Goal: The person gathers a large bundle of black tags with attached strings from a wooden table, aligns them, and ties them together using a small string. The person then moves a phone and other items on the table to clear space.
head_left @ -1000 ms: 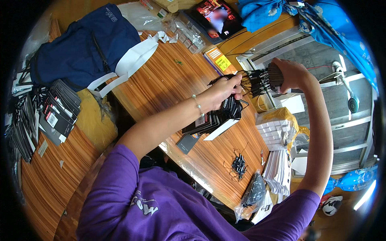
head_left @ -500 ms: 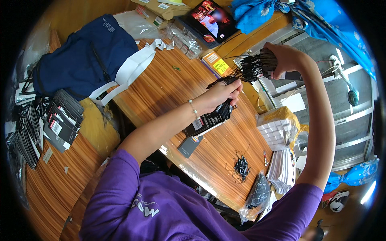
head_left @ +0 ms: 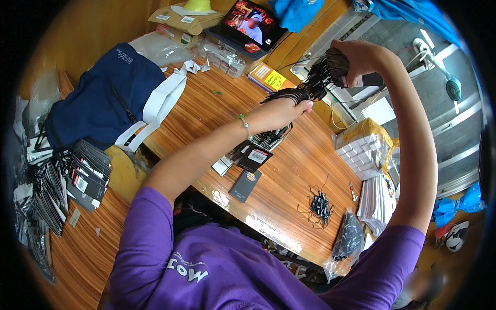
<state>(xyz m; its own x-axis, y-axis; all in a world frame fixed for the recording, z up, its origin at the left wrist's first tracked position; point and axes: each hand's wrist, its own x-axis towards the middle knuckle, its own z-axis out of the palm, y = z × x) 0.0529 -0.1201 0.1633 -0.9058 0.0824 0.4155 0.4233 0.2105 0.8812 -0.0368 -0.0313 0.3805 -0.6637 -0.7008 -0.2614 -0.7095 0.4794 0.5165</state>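
Over the glossy wood-grain table (head_left: 289,178), the left hand (head_left: 283,113) closes round thin black cords (head_left: 292,94) — its underside hidden; beyond the table's far edge, the right hand (head_left: 359,59) clasps a thick stack of stiff dark tags (head_left: 338,63); flat rectangular tags (head_left: 254,156) show below the left hand, partly covered — whether touching the table, I cannot tell.

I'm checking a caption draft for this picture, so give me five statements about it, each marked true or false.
1. The right hand grips a stack of tags. True.
2. The left hand holds a cup. False: it grips black cords.
3. A bracelet circles the left wrist. True.
4. The screen is dark. False: it is lit, showing a picture.
5. The loose heap of black strings lies on the table, lower right of the left hand in the picture. True.
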